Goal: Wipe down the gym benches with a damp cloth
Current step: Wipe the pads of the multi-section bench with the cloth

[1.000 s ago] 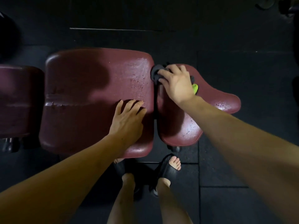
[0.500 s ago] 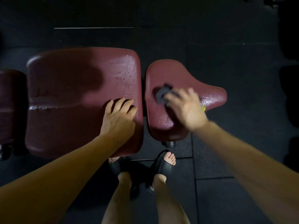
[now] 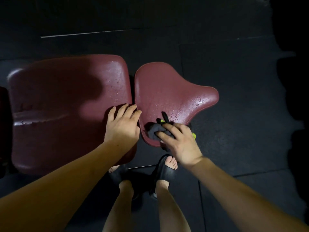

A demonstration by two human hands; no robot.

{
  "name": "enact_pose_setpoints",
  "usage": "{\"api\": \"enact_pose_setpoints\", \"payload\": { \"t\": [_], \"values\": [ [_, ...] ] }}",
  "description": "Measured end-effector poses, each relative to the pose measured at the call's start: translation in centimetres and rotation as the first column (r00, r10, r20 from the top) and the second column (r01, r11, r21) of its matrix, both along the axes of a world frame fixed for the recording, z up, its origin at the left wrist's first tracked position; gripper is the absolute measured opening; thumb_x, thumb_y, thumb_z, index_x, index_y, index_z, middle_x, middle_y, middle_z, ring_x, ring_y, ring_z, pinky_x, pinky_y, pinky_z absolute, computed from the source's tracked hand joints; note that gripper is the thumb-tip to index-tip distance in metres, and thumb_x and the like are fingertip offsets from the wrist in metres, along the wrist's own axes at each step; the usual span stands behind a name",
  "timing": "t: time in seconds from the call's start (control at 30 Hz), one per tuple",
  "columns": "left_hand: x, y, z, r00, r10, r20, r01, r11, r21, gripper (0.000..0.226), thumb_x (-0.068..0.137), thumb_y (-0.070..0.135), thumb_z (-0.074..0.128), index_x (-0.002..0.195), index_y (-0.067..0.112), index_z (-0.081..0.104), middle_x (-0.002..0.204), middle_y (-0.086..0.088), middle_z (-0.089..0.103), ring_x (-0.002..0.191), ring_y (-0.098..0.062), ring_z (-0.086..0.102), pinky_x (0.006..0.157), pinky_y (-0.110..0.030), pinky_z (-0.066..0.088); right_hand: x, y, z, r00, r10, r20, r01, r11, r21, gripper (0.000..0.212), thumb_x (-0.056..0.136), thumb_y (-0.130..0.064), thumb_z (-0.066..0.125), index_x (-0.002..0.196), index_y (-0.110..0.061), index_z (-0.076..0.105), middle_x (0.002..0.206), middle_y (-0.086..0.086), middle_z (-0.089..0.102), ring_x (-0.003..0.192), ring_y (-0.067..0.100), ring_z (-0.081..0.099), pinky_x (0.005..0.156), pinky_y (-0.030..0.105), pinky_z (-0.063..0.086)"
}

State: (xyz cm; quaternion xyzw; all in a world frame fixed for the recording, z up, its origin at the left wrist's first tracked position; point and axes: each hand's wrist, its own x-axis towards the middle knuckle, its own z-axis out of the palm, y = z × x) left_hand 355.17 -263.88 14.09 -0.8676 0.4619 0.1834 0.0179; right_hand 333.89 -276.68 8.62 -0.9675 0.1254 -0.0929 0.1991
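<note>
Damp cloth, dark grey with a bright yellow-green patch (image 3: 156, 132): bunched on the near edge of the maroon vinyl seat pad (image 3: 168, 91), which is rounded and tapers to the right. Right hand (image 3: 179, 142): on top of the cloth, fingers curled around it and pressing it to the pad. Seat pad: water droplets glisten across its right part. Larger maroon vinyl back pad (image 3: 66, 104): just beside the seat pad on the left, a narrow gap between them; beaded wet along its right side, a crease across its left. Left hand (image 3: 122, 125): laid flat on the back pad's right edge, fingers straight and spread, gripping nothing. Black rubber floor tiles (image 3: 234, 131): beneath the bench. Black slide sandals (image 3: 164, 169): on the person's feet, near the pads.
</note>
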Motion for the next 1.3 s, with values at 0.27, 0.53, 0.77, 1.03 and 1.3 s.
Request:
{"api": "enact_pose_setpoints", "payload": {
  "t": [0.27,0.53,0.77,1.03,1.3],
  "values": [
    [-1.2,-3.2,0.8,1.0,-0.001,-0.017,0.001,1.0,0.02,0.056,0.088,0.025,0.054,0.144,0.022,0.054,0.157,0.001,0.044,0.148,-0.021,0.031,0.124,-0.05,0.015,2.4,-14.1,2.6,0.875,-0.484,0.005,0.482,0.869,-0.116,0.029,0.102,-0.031,0.061,0.128,-0.02,0.072,0.133,0.016,0.064,0.101,0.045,0.056,0.089,0.052,0.051],
    [-2.4,-3.5,2.3,0.998,0.028,-0.049,-0.026,0.999,0.046,0.056,0.088,0.024,0.053,0.144,0.022,0.054,0.156,0.001,0.045,0.146,-0.021,0.034,0.123,-0.05,0.018,2.3,-5.0,1.9,0.785,-0.614,-0.079,0.619,0.781,0.079,0.036,0.096,-0.019,0.071,0.132,-0.021,0.069,0.143,0.018,0.057,0.107,0.044,0.052,0.094,0.052,0.049],
    [-2.9,-2.5,5.1,0.999,-0.021,-0.049,0.024,0.998,0.06,0.054,0.09,0.025,0.057,0.144,0.023,0.055,0.152,0.001,0.05,0.143,-0.021,0.04,0.12,-0.048,0.028,1.4,-3.7,3.8,0.921,-0.342,-0.184,0.366,0.924,0.113,0.033,0.093,-0.022,0.071,0.126,-0.023,0.073,0.134,0.011,0.064,0.103,0.041,0.057,0.084,0.052,0.054],
    [-1.9,-2.4,7.4,0.997,-0.078,-0.017,0.079,0.996,0.044,0.056,0.09,0.024,0.053,0.146,0.025,0.052,0.151,0.005,0.049,0.141,-0.017,0.042,0.119,-0.041,0.031,1.5,-11.7,4.6,0.731,-0.626,-0.272,0.664,0.744,0.071,0.036,0.1,-0.026,0.064,0.136,-0.025,0.066,0.14,0.011,0.057,0.114,0.043,0.052,0.096,0.052,0.049],
    [0.4,-1.1,13.1,0.987,-0.15,-0.051,0.155,0.982,0.105,0.052,0.097,0.029,0.045,0.149,0.03,0.045,0.146,0.008,0.052,0.134,-0.018,0.047,0.113,-0.036,0.033,2.5,-8.7,10.1,0.635,-0.587,-0.502,0.77,0.534,0.35,0.039,0.099,-0.022,0.068,0.138,-0.021,0.065,0.133,0.012,0.066,0.121,0.033,0.062,0.103,0.039,0.052]
  ]
}}
